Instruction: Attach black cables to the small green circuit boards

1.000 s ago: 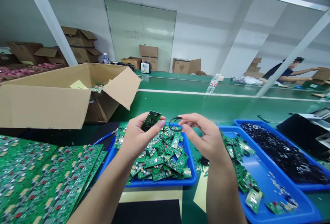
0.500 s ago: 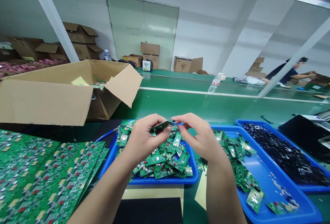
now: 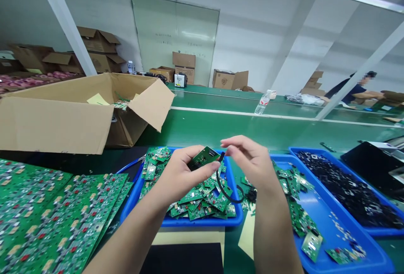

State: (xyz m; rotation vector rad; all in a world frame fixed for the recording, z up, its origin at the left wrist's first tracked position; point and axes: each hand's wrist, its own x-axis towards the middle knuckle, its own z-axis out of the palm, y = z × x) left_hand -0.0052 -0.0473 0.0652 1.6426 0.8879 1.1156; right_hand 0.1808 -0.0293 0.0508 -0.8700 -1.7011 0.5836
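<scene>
My left hand (image 3: 179, 173) is closed on a small green circuit board (image 3: 203, 157), held above a blue tray (image 3: 189, 222) heaped with several similar small boards. My right hand (image 3: 248, 160) pinches the upper end of a thin black wire (image 3: 224, 189) right at the board's right edge. The wire hangs down in a loop over the tray.
Large green panel boards (image 3: 53, 211) lie at the left. An open cardboard box (image 3: 63, 118) stands behind them. To the right are a blue tray with boards (image 3: 318, 206) and another with black parts (image 3: 347, 190). A water bottle (image 3: 261, 103) stands on the green belt. A person (image 3: 356, 86) works far right.
The hands came together with board and wire, then the board tilted face up. The wire, looped high between the fingers a second ago, now hangs down from the board's edge.
</scene>
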